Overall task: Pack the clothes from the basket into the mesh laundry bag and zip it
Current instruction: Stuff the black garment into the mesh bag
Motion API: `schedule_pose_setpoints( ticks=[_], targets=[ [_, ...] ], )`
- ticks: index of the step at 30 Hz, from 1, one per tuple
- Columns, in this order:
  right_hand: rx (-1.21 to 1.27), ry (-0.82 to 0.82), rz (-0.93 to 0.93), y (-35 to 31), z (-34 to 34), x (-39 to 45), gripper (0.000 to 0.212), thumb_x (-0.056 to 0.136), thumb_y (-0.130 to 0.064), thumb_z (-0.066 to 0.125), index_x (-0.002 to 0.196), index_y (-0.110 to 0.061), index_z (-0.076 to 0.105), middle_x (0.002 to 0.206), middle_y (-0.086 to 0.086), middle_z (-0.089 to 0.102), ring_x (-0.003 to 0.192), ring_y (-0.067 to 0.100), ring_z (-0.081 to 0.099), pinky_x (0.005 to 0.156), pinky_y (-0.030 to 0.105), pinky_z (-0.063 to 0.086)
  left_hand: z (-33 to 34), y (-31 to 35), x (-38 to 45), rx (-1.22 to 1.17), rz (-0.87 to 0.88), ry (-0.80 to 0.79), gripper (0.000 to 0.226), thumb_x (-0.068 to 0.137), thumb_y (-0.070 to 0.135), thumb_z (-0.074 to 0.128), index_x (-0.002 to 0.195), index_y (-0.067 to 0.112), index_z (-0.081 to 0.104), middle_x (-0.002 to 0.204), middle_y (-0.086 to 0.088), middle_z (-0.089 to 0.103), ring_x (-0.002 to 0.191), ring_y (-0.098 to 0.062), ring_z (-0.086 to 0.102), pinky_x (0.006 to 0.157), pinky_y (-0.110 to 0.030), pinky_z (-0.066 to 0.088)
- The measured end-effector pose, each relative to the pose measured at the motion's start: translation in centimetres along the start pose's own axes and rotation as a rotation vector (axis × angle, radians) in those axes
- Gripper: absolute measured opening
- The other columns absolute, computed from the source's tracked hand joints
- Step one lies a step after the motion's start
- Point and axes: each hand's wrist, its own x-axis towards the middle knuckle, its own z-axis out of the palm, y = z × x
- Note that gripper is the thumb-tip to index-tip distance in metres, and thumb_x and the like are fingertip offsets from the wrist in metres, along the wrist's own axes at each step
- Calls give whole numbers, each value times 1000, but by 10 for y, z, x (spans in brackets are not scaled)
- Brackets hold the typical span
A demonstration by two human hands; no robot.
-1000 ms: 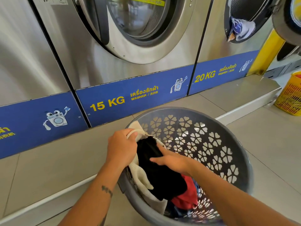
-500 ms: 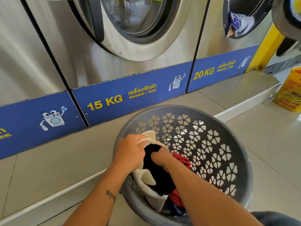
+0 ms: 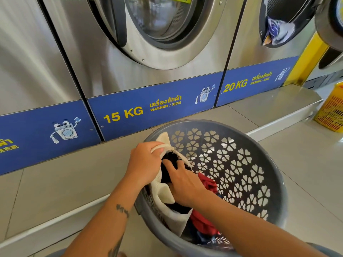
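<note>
The mesh bag (image 3: 163,193) stands in the basket (image 3: 274,175) against its left wall, mouth up and long axis running near to far. The left hand (image 3: 143,166), closed in a grip on the bag's rim, holds it open. The right hand (image 3: 182,182) presses a black garment (image 3: 169,160) into it. Red clothes (image 3: 207,184) lie just right, nearest the right hand. Washers (image 3: 111,52) stand behind, clear of the work.

The right hand (image 3: 182,184) covered most of the black garment (image 3: 169,160) at the mesh bag (image 3: 167,196) mouth. The bag's zip was not discernible. The orange basket (image 3: 330,112) was cut off by the right edge.
</note>
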Motion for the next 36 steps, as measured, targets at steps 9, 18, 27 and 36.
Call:
schedule_pose_setpoints(
  ticks=[9, 18, 27, 36],
  targets=[
    [-219, -234, 187, 11, 38, 35, 48, 95, -22, 50, 140, -12, 36, 127, 21, 57, 113, 35, 58, 85, 42, 50, -7, 8, -6, -62, 67, 8, 26, 95, 18, 54, 113, 23, 73, 112, 9, 69, 100, -9, 58, 73, -11, 38],
    [-276, -496, 14, 35, 0, 13, 95, 85, -40, 66, 157, -30, 4, 165, 6, 4, 150, 37, 8, 119, 57, 8, -14, 6, 5, -67, 34, 109, 27, 96, 20, 54, 115, 23, 72, 119, 7, 68, 101, -9, 55, 82, -21, 38],
    [-242, -241, 64, 9, -92, 17, 89, 77, -56, 67, 150, -38, 21, 150, 9, 37, 135, 37, 42, 105, 53, 41, -56, 65, -16, -227, 294, 229, 29, 92, 10, 54, 101, 27, 76, 93, 29, 68, 86, 18, 57, 74, 2, 37],
    [89, 365, -147, -92, -196, -9, 70, 70, -26, 77, 130, -17, 42, 128, 1, 55, 113, 23, 54, 87, 39, 48, -178, 141, -83, -375, 580, 501, 33, 91, 10, 57, 87, 40, 72, 80, 32, 70, 83, 13, 61, 77, -8, 43]
  ],
)
